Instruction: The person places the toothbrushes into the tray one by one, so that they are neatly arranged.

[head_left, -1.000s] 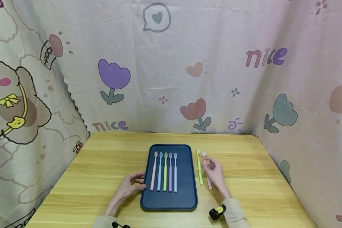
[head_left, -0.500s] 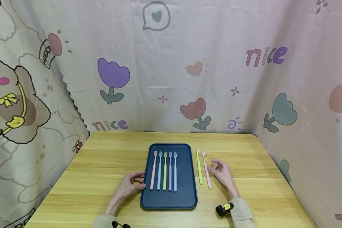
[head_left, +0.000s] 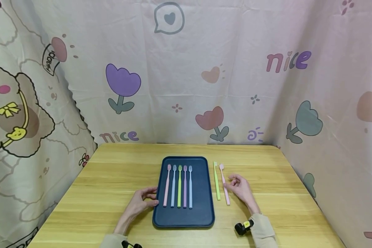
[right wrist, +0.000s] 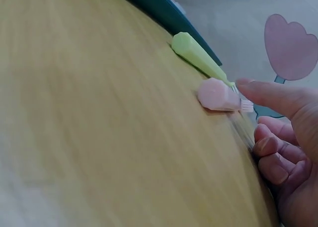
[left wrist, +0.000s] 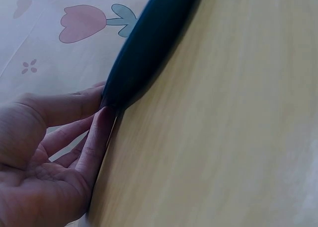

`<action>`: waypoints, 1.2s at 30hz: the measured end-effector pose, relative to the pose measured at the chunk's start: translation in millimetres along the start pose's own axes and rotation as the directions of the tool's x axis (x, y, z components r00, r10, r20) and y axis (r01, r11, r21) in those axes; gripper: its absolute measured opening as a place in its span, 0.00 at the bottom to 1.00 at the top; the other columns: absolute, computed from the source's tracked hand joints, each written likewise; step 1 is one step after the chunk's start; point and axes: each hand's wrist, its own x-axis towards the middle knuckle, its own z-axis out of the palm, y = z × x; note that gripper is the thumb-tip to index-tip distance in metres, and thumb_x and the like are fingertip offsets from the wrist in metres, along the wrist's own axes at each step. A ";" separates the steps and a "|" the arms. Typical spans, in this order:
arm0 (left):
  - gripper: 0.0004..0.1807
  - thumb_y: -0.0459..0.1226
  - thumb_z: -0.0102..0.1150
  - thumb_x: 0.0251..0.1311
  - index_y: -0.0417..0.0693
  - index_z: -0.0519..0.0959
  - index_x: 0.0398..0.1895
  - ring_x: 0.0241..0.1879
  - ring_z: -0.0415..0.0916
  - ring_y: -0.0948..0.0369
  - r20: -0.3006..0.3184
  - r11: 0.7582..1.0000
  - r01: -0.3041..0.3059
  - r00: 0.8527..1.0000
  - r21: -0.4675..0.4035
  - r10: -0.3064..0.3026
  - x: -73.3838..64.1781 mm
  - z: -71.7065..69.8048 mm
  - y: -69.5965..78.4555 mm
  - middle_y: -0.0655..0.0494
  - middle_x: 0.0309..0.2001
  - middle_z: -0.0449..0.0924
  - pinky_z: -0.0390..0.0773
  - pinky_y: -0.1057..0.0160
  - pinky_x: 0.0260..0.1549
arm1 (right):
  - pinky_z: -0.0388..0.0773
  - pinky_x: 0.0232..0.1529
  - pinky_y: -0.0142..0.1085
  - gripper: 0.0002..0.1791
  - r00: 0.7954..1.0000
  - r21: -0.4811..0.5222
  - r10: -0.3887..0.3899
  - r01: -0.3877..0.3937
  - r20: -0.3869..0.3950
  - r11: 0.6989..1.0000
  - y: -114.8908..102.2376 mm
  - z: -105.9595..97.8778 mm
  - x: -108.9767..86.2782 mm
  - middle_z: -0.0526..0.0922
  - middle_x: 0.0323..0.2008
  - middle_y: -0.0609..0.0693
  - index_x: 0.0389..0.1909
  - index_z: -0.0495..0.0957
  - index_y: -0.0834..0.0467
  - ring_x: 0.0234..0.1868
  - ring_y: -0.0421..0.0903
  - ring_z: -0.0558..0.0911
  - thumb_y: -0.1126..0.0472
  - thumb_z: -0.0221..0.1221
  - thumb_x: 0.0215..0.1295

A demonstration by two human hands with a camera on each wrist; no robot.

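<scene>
A dark blue tray (head_left: 201,206) lies on the table, with a pink toothbrush (head_left: 167,186), two blue ones, a green and a purple one side by side in it. At its left rim, my left hand (head_left: 140,202) pinches the edge between thumb and fingers. Right of the tray, a light green toothbrush (head_left: 217,182) and another pink toothbrush (head_left: 225,187) lie on the wood, heads toward the far side. My right hand (head_left: 242,188) is beside that pink handle, its thumb (right wrist: 268,94) reaching to the brush and the other fingers (right wrist: 276,152) loosely bent away from it.
The wooden table (head_left: 121,162) extends on both sides of the tray. A printed fabric curtain (head_left: 173,69) stands along the table's back and sides. Black wrist cameras are strapped at both sleeves (head_left: 261,229).
My right hand has drawn back to the right from above the pink toothbrush beside the tray, then its thumb has edged left to the handle. My left hand stays at the tray.
</scene>
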 end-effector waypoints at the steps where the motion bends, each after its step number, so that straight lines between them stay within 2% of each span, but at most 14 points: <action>1: 0.34 0.27 0.69 0.55 0.25 0.70 0.65 0.45 0.80 0.58 0.003 1.000 -0.002 1.000 -0.004 0.002 0.0 -0.2 -0.3 0.30 0.58 0.76 0.79 0.71 0.39 | 0.70 0.31 0.28 0.24 1.000 -0.007 0.000 0.000 0.000 1.000 0.2 0.1 0.3 0.78 0.28 0.50 0.49 0.79 0.67 0.25 0.36 0.74 0.61 0.74 0.54; 11: 0.34 0.27 0.69 0.55 0.25 0.69 0.65 0.44 0.80 0.59 0.009 1.000 -0.019 1.000 -0.011 0.019 0.1 -0.8 -0.6 0.29 0.58 0.76 0.79 0.71 0.39 | 0.71 0.29 0.28 0.20 1.000 -0.033 0.016 -0.016 0.006 0.999 4.0 -0.9 2.2 0.78 0.29 0.50 0.49 0.80 0.69 0.26 0.38 0.74 0.65 0.70 0.57; 15: 0.34 0.27 0.69 0.55 0.25 0.69 0.65 0.44 0.80 0.59 0.011 1.000 -0.022 1.000 -0.010 0.022 -0.1 -0.8 -0.5 0.29 0.58 0.76 0.79 0.71 0.40 | 0.71 0.29 0.28 0.20 1.000 -0.063 0.028 -0.028 0.006 0.998 3.1 -0.2 2.2 0.77 0.27 0.49 0.46 0.80 0.67 0.26 0.39 0.73 0.62 0.72 0.55; 21: 0.34 0.27 0.69 0.55 0.25 0.69 0.65 0.45 0.80 0.59 0.013 1.000 -0.021 1.000 -0.008 0.021 -0.4 -1.0 -1.0 0.29 0.58 0.77 0.79 0.71 0.39 | 0.69 0.27 0.29 0.17 1.000 -0.143 0.012 -0.013 -0.008 0.990 -0.7 1.6 1.8 0.77 0.24 0.49 0.40 0.82 0.65 0.24 0.39 0.73 0.61 0.73 0.53; 27: 0.34 0.27 0.69 0.55 0.25 0.70 0.65 0.44 0.80 0.59 0.010 1.000 -0.025 1.000 -0.001 0.025 -0.4 -1.0 -1.5 0.29 0.57 0.77 0.79 0.71 0.40 | 0.71 0.26 0.28 0.12 0.999 -0.172 0.032 -0.035 -0.019 0.984 -0.8 2.3 2.8 0.78 0.25 0.50 0.38 0.83 0.65 0.25 0.39 0.73 0.64 0.71 0.55; 36: 0.34 0.28 0.70 0.55 0.25 0.70 0.65 0.44 0.80 0.59 0.000 1.000 -0.017 1.000 0.007 0.017 -0.6 -0.5 -1.0 0.30 0.57 0.77 0.78 0.72 0.40 | 0.69 0.26 0.29 0.09 0.998 -0.229 0.007 -0.022 -0.063 0.973 -1.6 5.7 3.0 0.79 0.23 0.48 0.33 0.84 0.63 0.24 0.41 0.74 0.63 0.69 0.54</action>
